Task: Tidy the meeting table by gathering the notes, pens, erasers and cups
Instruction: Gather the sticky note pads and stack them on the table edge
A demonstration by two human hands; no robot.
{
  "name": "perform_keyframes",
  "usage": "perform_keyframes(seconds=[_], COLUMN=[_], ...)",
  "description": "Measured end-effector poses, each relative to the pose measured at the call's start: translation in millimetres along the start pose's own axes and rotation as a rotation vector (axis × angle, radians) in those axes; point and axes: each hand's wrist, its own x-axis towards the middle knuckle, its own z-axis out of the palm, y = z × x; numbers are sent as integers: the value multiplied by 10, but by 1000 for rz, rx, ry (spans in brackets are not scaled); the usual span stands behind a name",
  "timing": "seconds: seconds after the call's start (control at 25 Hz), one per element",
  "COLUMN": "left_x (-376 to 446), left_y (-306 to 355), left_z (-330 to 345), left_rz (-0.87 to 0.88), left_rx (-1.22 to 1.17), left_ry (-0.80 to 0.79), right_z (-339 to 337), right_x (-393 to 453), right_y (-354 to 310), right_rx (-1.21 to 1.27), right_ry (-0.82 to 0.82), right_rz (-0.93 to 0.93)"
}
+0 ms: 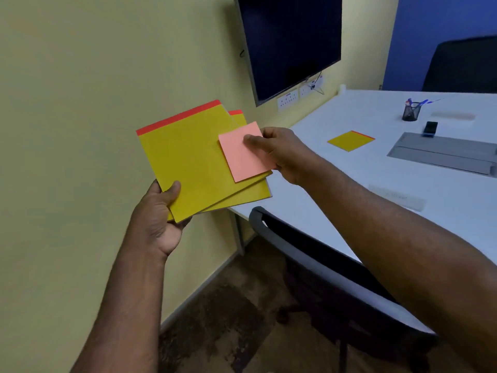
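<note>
My left hand [161,211] grips the lower corner of two yellow note pads [188,160] with red top strips, held in the air beside the table. My right hand [279,154] pinches a pink sticky-note pad [242,160] against their right edge, thumb on top. On the white meeting table [376,173] lies another yellow pad [350,140]. A black mesh pen cup [411,111] with blue pens stands farther back, and a black eraser [430,128] rests near it.
A grey cable tray [441,152] is set into the tabletop. Clear plastic holders [398,197] lie on the table. A black chair [322,267] stands below my right arm, another chair [462,65] at the far side. A dark wall screen [290,44] hangs above sockets.
</note>
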Motion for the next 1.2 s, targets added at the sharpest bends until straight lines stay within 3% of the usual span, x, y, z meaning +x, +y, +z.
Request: perform_keyframes(seconds=[0.36, 0.68, 0.84, 1.0, 1.2], left_x=[1969, 3539, 4830, 5539, 6224], left_y=[-113, -936, -1508, -1899, -2258], left_z=[-705, -810, -836, -812, -564], left_rz=[-84, -305, -410, -572, -776], left_rx=[44, 219, 434, 552, 539], left_ry=[-52, -254, -493, -503, -531], right_z=[650, 497, 436, 443, 430], right_x=[1944, 2915, 3594, 3826, 4163], right_y=[661, 1598, 2238, 2707, 3134], right_rx=[-94, -238, -315, -248, -141], right_ry=[34, 298, 461, 567, 695], right_rz=[116, 301, 415, 555, 682])
